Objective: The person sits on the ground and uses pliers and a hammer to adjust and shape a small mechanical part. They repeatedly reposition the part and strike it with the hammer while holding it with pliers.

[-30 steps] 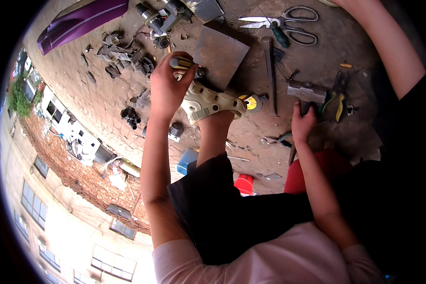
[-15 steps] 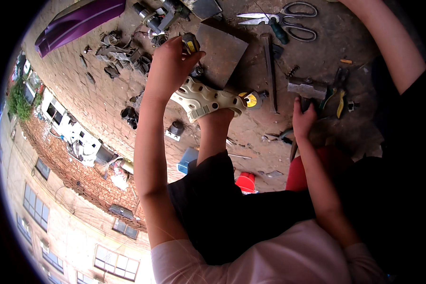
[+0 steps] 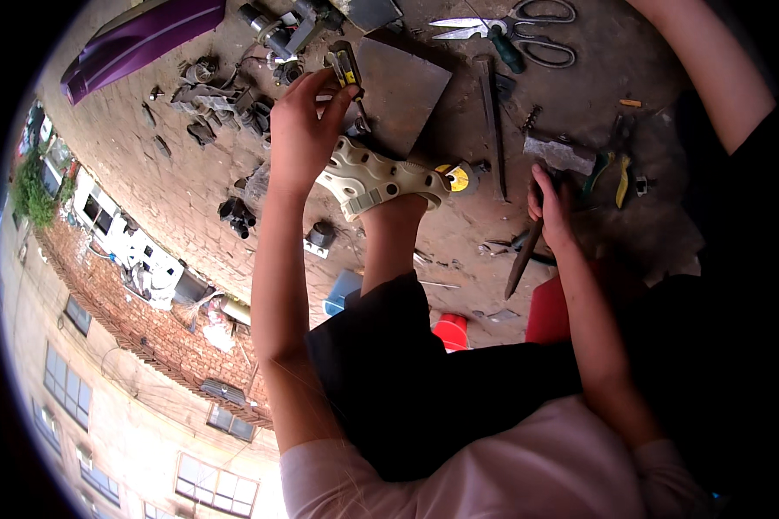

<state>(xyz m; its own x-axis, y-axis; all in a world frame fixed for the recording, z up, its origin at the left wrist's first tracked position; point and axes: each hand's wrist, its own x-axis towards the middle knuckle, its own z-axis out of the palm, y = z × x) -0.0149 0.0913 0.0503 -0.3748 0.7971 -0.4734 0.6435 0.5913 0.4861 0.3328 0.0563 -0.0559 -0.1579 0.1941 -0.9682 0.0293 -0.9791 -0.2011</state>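
My left hand has thumb and fingers closed round the black-and-yellow handle of a screwdriver. Its thin shaft points down beside a small metal part, near the toe of my beige clog; whether the tip touches that part I cannot tell. A hammer is in my right hand, gripped close under its blocky metal head. The long dark handle slants down to the left, past my palm. Just right of the hammer head lie pliers with green-and-yellow grips.
A flat metal plate and a long metal bar lie ahead on the ground. Large scissors and a green-handled screwdriver are beyond. Greasy machine parts are scattered left. Another person's arm reaches in at far right.
The fingers of my left hand have shifted lower, leaving more of the screwdriver handle showing. My right hand has turned, and the hammer's handle has swung into fuller view.
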